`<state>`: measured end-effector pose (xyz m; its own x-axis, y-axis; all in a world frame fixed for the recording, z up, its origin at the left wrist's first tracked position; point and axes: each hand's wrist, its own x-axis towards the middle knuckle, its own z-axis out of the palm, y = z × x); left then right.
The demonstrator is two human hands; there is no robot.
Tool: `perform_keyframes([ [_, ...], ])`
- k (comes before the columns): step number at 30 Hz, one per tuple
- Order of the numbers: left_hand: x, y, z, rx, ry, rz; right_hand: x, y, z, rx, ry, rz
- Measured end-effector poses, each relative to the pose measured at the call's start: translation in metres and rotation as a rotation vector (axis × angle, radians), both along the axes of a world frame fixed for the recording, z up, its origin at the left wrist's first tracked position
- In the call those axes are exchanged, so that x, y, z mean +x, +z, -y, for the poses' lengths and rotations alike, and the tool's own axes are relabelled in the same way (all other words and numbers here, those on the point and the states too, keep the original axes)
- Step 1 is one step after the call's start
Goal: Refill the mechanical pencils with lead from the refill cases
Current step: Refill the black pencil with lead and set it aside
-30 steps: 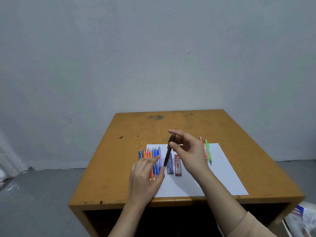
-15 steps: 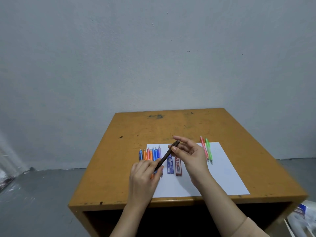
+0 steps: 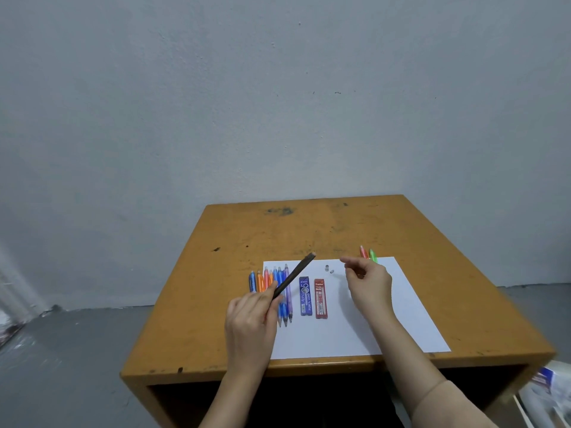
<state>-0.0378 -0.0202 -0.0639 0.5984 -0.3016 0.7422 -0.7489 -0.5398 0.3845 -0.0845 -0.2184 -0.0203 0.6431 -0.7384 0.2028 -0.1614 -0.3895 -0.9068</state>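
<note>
I see a white sheet of paper (image 3: 355,329) lying on an orange-brown wooden table (image 3: 309,230); every place below is given from that sheet. Near its middle lie two flat lead refill cases side by side. The blue case (image 3: 305,296) reads "0.5" and "PENCIL LEAD"; just right of it, the red case (image 3: 320,299) reads "2B", with a brand word too blurred for me to read. I cannot tell what is inside either case. Across the sheet's left edge lies a row of blue, orange and purple mechanical pencils (image 3: 279,291). At its far right corner lie a pink pencil (image 3: 363,252) and a green pencil (image 3: 373,255). Two tiny grey caps (image 3: 329,269) sit near its far edge. My left hand (image 3: 250,322) pinches a dark pencil (image 3: 293,277) raised slantwise above the row. My right hand (image 3: 367,282) hovers over the sheet's right half, fingers loosely curled, holding nothing I can see.
</note>
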Motion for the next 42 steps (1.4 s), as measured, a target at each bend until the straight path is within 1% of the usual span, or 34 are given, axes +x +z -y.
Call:
perform_keyframes([
  [4, -0.001, 0.001, 0.000, 0.013, -0.015, -0.008, 0.007, -0.007, 0.006, -0.110, 0.034, -0.188],
  [8, -0.001, 0.002, 0.000, 0.026, -0.017, -0.019, 0.022, -0.010, 0.007, -0.161, 0.097, -0.308],
  [16, -0.002, 0.005, 0.000, 0.034, -0.018, -0.047, 0.041, -0.011, 0.008, -0.193, 0.010, -0.419],
  [23, -0.001, 0.005, 0.000, 0.044, -0.016, -0.044, 0.041, -0.007, 0.003, -0.160, -0.022, -0.404],
  [27, -0.001, 0.004, 0.000, 0.048, -0.016, -0.037, 0.035, -0.005, 0.003, -0.042, -0.055, -0.329],
  [30, -0.001, 0.004, -0.001, 0.046, -0.020, -0.048, 0.026, 0.002, 0.006, 0.028, -0.021, -0.269],
  [33, -0.001, 0.005, -0.001, 0.045, -0.023, -0.049, 0.017, 0.006, 0.005, 0.142, 0.025, -0.172],
  [38, -0.002, 0.005, 0.000, 0.053, -0.008, -0.023, 0.006, 0.020, -0.006, 0.536, 0.162, 0.095],
  [42, -0.001, 0.004, 0.000, 0.057, -0.003, -0.016, -0.004, 0.038, -0.019, 0.732, 0.261, 0.200],
])
